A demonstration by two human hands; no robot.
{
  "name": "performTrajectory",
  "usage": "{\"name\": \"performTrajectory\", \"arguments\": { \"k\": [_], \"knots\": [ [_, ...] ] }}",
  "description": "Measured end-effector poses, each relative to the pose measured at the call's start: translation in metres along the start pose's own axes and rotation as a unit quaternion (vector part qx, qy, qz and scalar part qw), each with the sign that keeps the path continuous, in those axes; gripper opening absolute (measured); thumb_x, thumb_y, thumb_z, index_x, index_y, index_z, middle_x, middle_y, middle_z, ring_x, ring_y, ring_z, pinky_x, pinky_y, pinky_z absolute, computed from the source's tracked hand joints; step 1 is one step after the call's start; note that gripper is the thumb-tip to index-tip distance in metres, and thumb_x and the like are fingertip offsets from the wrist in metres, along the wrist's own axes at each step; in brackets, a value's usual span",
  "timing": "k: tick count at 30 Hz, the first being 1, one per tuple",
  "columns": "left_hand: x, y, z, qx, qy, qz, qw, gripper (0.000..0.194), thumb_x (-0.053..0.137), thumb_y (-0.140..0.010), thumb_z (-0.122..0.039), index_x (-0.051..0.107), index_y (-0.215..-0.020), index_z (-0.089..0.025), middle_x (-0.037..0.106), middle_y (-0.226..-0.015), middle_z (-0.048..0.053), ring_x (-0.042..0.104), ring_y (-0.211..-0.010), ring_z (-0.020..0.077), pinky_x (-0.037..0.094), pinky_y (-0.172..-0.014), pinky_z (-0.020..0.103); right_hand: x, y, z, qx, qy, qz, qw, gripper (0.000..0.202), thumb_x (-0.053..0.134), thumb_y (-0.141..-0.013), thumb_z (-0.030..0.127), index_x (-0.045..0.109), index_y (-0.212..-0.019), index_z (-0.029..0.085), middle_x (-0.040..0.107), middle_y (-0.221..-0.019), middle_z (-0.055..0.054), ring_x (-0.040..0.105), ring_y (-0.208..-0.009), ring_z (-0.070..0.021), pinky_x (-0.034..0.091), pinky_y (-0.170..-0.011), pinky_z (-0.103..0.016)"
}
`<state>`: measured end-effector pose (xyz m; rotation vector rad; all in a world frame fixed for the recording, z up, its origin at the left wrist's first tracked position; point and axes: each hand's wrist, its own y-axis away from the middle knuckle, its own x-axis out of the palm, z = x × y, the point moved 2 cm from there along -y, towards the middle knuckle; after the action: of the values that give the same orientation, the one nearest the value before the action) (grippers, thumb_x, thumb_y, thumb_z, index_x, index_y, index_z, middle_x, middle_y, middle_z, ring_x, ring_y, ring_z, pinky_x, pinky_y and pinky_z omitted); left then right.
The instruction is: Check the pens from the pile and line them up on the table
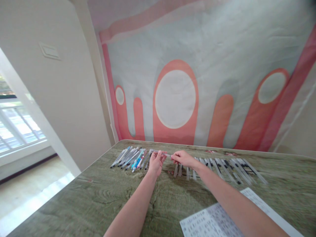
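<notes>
pen (167, 154): beyond sheet (199, 221), to its left; long axis crosswise, bridging both hands | left hand (156, 162): fingers closed on pen's left part | right hand (184, 158): fingertips pinched at its right end

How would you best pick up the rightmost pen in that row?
I'd probably pinch the rightmost pen around its middle, coming from above and the right: it's slim, lies flat on the table, and its neighbouring pens lie only to the left.
</notes>
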<state>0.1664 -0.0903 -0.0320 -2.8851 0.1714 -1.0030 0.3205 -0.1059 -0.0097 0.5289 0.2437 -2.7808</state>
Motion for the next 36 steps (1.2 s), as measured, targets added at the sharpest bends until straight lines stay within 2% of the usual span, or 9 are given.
{"name": "performTrajectory", "arguments": {
  "k": [3, 9, 13, 15, 20, 25, 30, 36],
  "knots": [
    [0.0002, 0.0002, -0.0001, -0.002, -0.004, -0.002, 1.0, 0.021, 0.06, -0.071, -0.027, 0.042, -0.075, -0.016, 0.06, -0.08, 0.001, 0.059, -0.08, 0.0097, 0.044, -0.08, 0.028, -0.0018, 0.0011, 0.0024, -0.017, 0.018, -0.022, 0.999, 0.03, 0.054, -0.07, 0.042, 0.058, -0.069, 0.013, 0.06, -0.06, -0.001, 0.05, -0.053, -0.0088, 0.039, -0.05, -0.018],
    [-0.0003, -0.0002, 0.0019, 0.004, 0.009, 0.004, 1.0, 0.021, 0.061, -0.07, -0.026, 0.043, -0.077, -0.017, 0.06, -0.079, 0.001, 0.059, -0.075, 0.0082, 0.045, -0.077, 0.026, 0.0013, -0.0015, -0.0026, 0.032, 0.006, 0.02, 0.999, 0.045, 0.037, -0.078, 0.05, 0.059, -0.07, 0.012, 0.059, -0.057, -0.002, 0.05, -0.047, -0.0093, 0.037, -0.045, -0.019],
    [0.0001, 0.0004, 0.0021, -0.002, 0.014, 0.003, 1.0, 0.022, 0.061, -0.07, -0.025, 0.042, -0.075, -0.016, 0.06, -0.078, 0.001, 0.059, -0.08, 0.0111, 0.045, -0.076, 0.026, -0.0014, -0.0029, -0.004, -0.012, 0.046, -0.029, 0.998, 0.033, 0.053, -0.069, 0.046, 0.058, -0.068, 0.013, 0.058, -0.056, 0.0, 0.049, -0.049, -0.0087, 0.037, -0.047, -0.019],
    [0.0005, 0.0008, 0.002, -0.004, 0.015, 0.0, 1.0, 0.022, 0.061, -0.07, -0.025, 0.042, -0.074, -0.016, 0.059, -0.078, 0.001, 0.06, -0.081, 0.0117, 0.046, -0.076, 0.026, -0.0029, -0.0017, -0.0027, -0.019, 0.053, -0.039, 0.998, 0.034, 0.055, -0.068, 0.046, 0.057, -0.068, 0.013, 0.058, -0.057, 0.0, 0.048, -0.049, -0.0084, 0.035, -0.046, -0.018],
    [0.0009, 0.0009, 0.0019, 0.0, 0.013, -0.004, 1.0, 0.022, 0.061, -0.07, -0.025, 0.042, -0.074, -0.016, 0.06, -0.078, 0.002, 0.06, -0.079, 0.0109, 0.046, -0.075, 0.026, 0.0001, 0.0, -0.0029, 0.022, 0.014, 0.025, 0.999, 0.045, 0.038, -0.077, 0.051, 0.058, -0.069, 0.012, 0.059, -0.057, -0.002, 0.05, -0.048, -0.0094, 0.036, -0.045, -0.019],
    [0.0008, 0.0012, 0.0015, 0.002, 0.001, -0.005, 1.0, 0.023, 0.061, -0.07, -0.028, 0.041, -0.072, -0.016, 0.06, -0.077, 0.002, 0.06, -0.076, 0.0098, 0.046, -0.073, 0.024, -0.001, -0.0019, -0.0062, -0.001, 0.048, -0.04, 0.998, 0.033, 0.057, -0.067, 0.045, 0.057, -0.072, 0.013, 0.058, -0.058, 0.0, 0.048, -0.05, -0.0081, 0.035, -0.046, -0.017],
    [0.0018, 0.0023, 0.0005, 0.006, -0.014, -0.003, 1.0, 0.024, 0.061, -0.07, -0.029, 0.041, -0.072, -0.016, 0.061, -0.075, 0.002, 0.058, -0.068, 0.0072, 0.046, -0.07, 0.022, 0.0034, 0.0002, -0.0059, 0.027, 0.006, 0.031, 0.999, 0.044, 0.036, -0.078, 0.051, 0.058, -0.072, 0.012, 0.059, -0.059, -0.002, 0.049, -0.048, -0.0088, 0.035, -0.044, -0.018],
    [0.0029, 0.0025, 0.0004, 0.009, -0.02, -0.007, 1.0, 0.026, 0.062, -0.068, -0.031, 0.041, -0.071, -0.016, 0.061, -0.073, 0.002, 0.059, -0.067, 0.0081, 0.046, -0.069, 0.024, 0.0009, 0.0001, -0.0055, -0.004, 0.056, -0.045, 0.997, 0.032, 0.056, -0.067, 0.045, 0.058, -0.068, 0.013, 0.057, -0.056, 0.0, 0.047, -0.049, -0.0082, 0.035, -0.045, -0.018]
  ]
}}
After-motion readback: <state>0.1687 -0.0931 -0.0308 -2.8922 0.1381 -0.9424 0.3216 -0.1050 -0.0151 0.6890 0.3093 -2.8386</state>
